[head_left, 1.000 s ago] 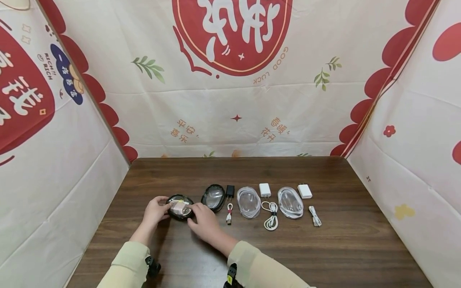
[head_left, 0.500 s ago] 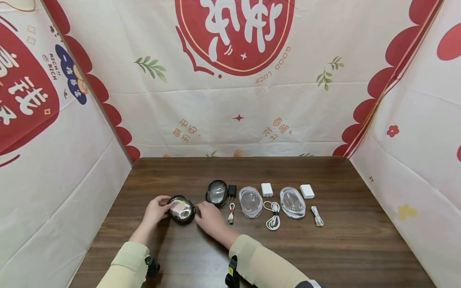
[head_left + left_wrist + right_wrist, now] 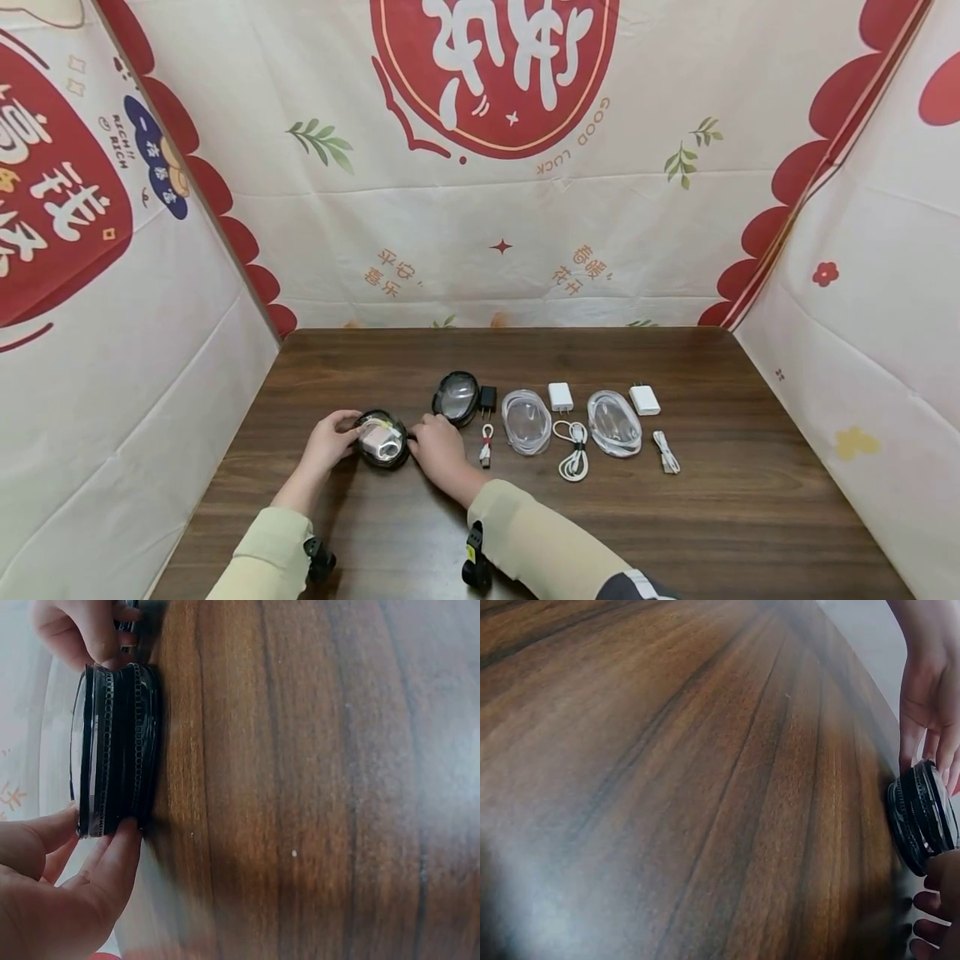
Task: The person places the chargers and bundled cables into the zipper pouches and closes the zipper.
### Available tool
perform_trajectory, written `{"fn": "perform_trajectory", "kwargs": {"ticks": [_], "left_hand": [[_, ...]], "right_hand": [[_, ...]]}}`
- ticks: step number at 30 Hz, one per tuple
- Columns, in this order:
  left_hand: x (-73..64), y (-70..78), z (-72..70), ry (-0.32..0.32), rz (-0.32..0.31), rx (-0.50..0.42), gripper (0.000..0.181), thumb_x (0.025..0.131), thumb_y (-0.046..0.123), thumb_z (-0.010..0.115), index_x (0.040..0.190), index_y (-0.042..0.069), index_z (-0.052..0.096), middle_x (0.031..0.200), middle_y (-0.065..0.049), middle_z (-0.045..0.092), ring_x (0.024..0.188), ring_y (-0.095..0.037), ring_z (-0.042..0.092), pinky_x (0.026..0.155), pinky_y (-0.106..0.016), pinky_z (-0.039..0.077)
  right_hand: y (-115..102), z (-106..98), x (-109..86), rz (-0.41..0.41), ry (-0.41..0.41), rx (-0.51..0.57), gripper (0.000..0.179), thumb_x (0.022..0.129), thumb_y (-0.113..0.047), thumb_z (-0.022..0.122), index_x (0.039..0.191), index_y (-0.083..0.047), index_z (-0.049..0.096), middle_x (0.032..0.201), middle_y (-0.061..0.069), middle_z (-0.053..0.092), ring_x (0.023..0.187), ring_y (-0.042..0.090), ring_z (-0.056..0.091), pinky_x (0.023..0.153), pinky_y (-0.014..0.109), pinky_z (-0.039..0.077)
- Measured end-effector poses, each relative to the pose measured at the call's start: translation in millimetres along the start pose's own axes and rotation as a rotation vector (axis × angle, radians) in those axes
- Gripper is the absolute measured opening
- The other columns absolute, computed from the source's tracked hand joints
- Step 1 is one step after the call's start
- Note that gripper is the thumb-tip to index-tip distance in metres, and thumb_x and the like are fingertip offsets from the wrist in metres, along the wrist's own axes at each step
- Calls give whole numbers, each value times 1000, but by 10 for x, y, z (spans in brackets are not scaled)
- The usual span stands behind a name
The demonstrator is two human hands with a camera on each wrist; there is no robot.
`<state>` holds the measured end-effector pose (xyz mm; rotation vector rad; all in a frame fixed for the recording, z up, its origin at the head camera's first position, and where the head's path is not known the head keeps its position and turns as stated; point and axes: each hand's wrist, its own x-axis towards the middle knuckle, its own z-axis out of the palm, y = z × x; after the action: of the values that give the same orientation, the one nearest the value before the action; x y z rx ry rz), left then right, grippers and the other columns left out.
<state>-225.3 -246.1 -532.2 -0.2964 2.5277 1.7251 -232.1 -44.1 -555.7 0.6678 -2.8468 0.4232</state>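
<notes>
My left hand [image 3: 331, 446] grips the left side of a round black zip case [image 3: 382, 439] with a clear top, thumb above and fingers along the side. Through the top show a pale pinkish block and a coiled white cable. In the left wrist view, zipper teeth run round the upright wall of this zip case [image 3: 120, 750]. At its right edge my right hand [image 3: 441, 450] pinches with thumb and curled fingers; the exact spot under the fingertips is hidden. The right wrist view has this right hand [image 3: 939, 907] at the near edge of the case.
Behind my right hand lies another black case [image 3: 456, 397], beside a black charger [image 3: 488, 399] and a short white cable [image 3: 486, 446]. Farther right are two clear cases [image 3: 527, 422], white chargers [image 3: 560, 397] and white cables [image 3: 573, 451]. Printed cloth walls surround the wooden table [image 3: 675, 533].
My right hand has drawn back from the case's top to its right edge, uncovering the contents. The other black case has shifted slightly back and right. My left hand keeps its grip.
</notes>
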Motion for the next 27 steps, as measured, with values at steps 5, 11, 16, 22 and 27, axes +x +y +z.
{"fn": "perform_trajectory", "kwargs": {"ticks": [5,11,16,22,27], "left_hand": [[-27,21,16,-2,19,35,29,93,-1,61,121,-10,57,112,-27,62,92,-25,62,72,-39,57],[-39,49,26,60,91,241,29,94,6,64,121,-5,60,116,-25,63,100,-35,62,78,-44,54],[-61,106,15,128,239,448,29,92,11,66,119,0,65,117,-20,64,109,-37,60,90,-52,46],[-71,166,-52,-8,553,696,32,90,8,64,122,4,66,127,-16,61,122,-37,52,101,-58,38],[-104,130,-139,-254,721,966,47,85,8,58,132,8,61,142,-12,51,135,-37,38,105,-68,24]], "right_hand": [[12,12,16,-1,50,-23,7,88,-26,72,88,-21,78,84,-6,63,78,14,57,74,27,50],[7,-9,37,7,74,25,5,88,-22,71,87,-20,76,84,-6,65,79,13,59,73,27,51],[3,-26,41,20,63,69,5,89,-20,70,87,-18,75,85,-6,66,81,13,60,75,26,51],[24,7,60,34,59,108,5,89,-17,69,86,-18,74,86,-6,68,83,14,62,75,27,52],[33,15,59,37,49,120,6,90,-16,68,88,-17,73,88,-6,69,86,15,64,76,28,52]]}}
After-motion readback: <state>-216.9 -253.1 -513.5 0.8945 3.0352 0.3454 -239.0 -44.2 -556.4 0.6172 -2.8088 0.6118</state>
